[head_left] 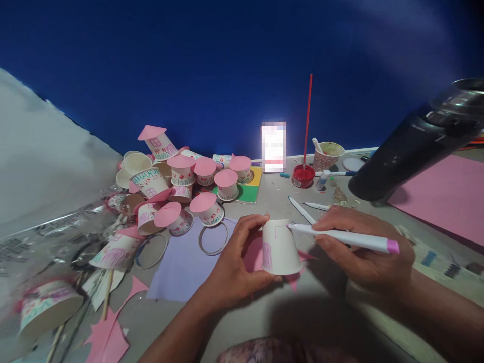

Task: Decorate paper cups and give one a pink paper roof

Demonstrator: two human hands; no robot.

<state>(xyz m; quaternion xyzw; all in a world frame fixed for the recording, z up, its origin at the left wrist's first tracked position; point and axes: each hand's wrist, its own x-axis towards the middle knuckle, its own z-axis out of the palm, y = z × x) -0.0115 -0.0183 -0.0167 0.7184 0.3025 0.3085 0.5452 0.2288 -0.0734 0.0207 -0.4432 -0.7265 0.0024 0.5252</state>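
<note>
My left hand (238, 257) holds a white paper cup (285, 249) upside down, its thumb at the wide rim and fingers near the narrow top. The cup bears a purple-pink scribbled shape at its left and a thin pink line higher up. In my right hand (363, 247) is a white marker (344, 237) with a pink end, its tip at the upper right of the cup. Pink paper scraps (294, 282) lie beneath and beside the cup. Two thin pens (300, 209) rest just behind it.
Decorated cups with pink paper tops (180, 171) are piled at the left, near lilac paper (181, 272) and tape rings (214, 238). Behind stand a red pot (303, 176), a patterned cup (327, 157) and a bright screen (274, 146). A dark bottle (404, 146) leans at the right.
</note>
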